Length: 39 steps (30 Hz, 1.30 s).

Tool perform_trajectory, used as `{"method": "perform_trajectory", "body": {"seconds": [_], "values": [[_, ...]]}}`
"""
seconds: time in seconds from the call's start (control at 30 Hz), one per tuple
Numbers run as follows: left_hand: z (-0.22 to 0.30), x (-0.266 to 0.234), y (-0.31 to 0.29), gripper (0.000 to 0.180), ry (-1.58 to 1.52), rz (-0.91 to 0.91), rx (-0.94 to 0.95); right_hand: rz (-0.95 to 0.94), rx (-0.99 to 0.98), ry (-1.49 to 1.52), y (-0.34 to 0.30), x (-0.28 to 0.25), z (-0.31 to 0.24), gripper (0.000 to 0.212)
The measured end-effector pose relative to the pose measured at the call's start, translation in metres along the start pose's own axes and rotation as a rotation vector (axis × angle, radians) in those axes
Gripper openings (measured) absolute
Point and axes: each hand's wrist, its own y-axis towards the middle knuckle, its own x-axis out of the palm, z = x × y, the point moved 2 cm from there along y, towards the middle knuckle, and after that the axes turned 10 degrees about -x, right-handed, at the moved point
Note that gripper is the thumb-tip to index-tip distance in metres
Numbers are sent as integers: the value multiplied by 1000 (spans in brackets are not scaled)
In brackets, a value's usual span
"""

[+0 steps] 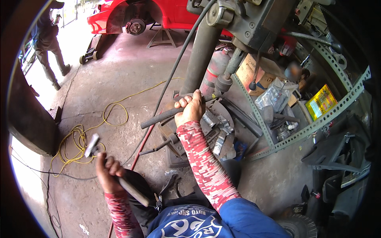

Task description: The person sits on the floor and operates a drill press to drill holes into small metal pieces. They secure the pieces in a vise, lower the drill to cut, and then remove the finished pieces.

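My left hand (106, 173) is closed round the handle of a hammer (134, 191). Its metal head points up and away from me, slightly blurred. My right hand (191, 108) is wrapped round a dark round metal bar (156, 118), held tilted in front of the drill press column (201, 55). The bar's right end lies close to the drill press chuck (223, 83); I cannot tell if they touch. Below my right hand is the drill press base with a vise (171, 142) and several shiny metal pieces (219, 142).
A yellow cord (79, 144) lies coiled on the floor at left. To the right stands a perforated metal rack (270, 150) with a cardboard box (254, 73) and parts. A red car (178, 16) rests on a stand (162, 37) at the back. Another person (49, 43) stands far left.
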Motion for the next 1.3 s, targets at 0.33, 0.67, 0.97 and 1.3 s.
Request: {"method": "perform_trajectory", "body": {"seconds": [0.33,0.67,0.97,1.3], "values": [[-78,25,4,18,329,-119,-201,9,-5,-60,-11,5,-9,19],[-56,32,-9,21,230,138,21,12,19,-36,-9,6,-10,21],[8,17,-2,22,-104,98,225,46,54,-32,-6,4,-10,24],[-61,25,-9,19,380,-66,-121,10,97,-31,-13,8,-21,23]]}}
